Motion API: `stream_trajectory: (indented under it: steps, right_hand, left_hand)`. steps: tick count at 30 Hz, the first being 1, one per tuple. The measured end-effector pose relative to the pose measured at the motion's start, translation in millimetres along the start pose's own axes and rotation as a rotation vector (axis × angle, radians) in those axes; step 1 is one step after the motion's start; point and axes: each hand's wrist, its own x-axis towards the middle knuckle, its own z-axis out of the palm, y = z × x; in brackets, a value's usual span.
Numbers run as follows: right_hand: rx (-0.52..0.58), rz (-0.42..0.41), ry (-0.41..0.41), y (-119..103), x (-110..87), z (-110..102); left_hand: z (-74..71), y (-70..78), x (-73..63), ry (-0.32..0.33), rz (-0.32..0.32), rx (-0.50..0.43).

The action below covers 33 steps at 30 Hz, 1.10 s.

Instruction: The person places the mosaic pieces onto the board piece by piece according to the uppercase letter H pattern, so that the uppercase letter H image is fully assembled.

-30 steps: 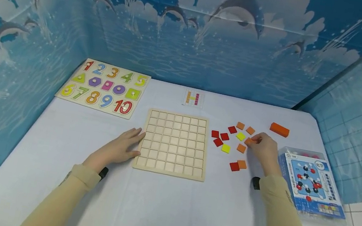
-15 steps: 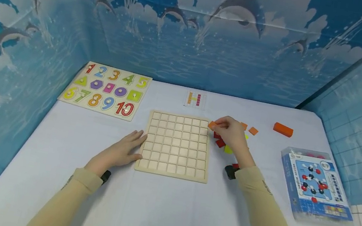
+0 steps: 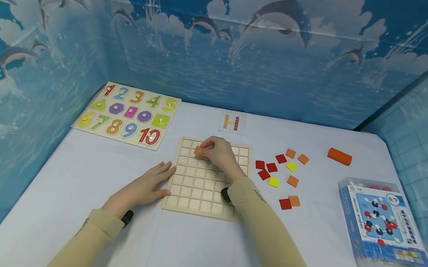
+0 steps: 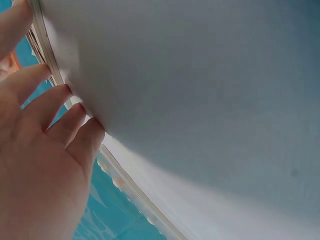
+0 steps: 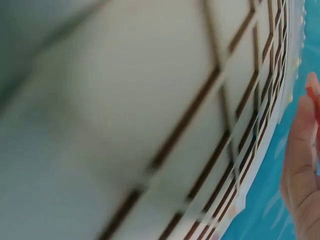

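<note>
My right grip [image 3: 220, 152] is pinching an orange tile [image 3: 197, 151]

I have the tile by its edge, between finger and thumb, over the far part of the grid board [image 3: 200, 213], toward the left. I can't tell if it touches the board. It looks small, flat and stiff, so I think it is very light. It shouldn't bend or break easily, but its smooth face may be a bit slippery. Two opposite sides seem best to hold — a soft pinch is enough.

My left grip [image 3: 145, 187] holds nothing. Its fingers are spread, with the tips at the board's left edge. The board looks like wood: stiff, and maybe light enough to slide if bumped. Its rim is a good place to hold.

Off to the right, red tiles [image 3: 271, 167], yellow tiles [image 3: 274, 182] and more orange tiles [image 3: 293, 181] lie on the table [image 3: 194, 253]. Thin things like these may be hard to lift — a fingernail under one edge would help. Past them, the orange block [image 3: 339, 157] is thicker and looks easier to grab.
</note>
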Motion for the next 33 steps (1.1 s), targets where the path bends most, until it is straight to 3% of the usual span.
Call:
stream_trajectory:
  steps: [6, 13, 24, 28, 33]
  right_hand:
    - [-0.047, 0.022, -0.046, -10, 12.6, 10]
    - [-0.118, 0.04, -0.03, -9, 20.5, 15]
    - [-0.248, -0.024, -0.02, -5, 23.7, 11]
    - [-0.222, -0.033, -0.051, -5, 21.4, 10]
    - [-0.112, -0.028, -0.111, -1, 9.5, -1]
  left_hand:
    - [4.1, -1.8, 1.1, 0.005, 0.001, -0.005]
    - [4.7, -1.1, 1.3, 0.008, 0.0, -0.013]
    - [6.2, 5.2, 9.3, 0.014, 0.002, -0.03]
    - [6.5, 4.4, 5.7, 0.023, -0.002, -0.027]
    - [6.3, 0.9, -3.1, 0.04, -0.003, -0.018]
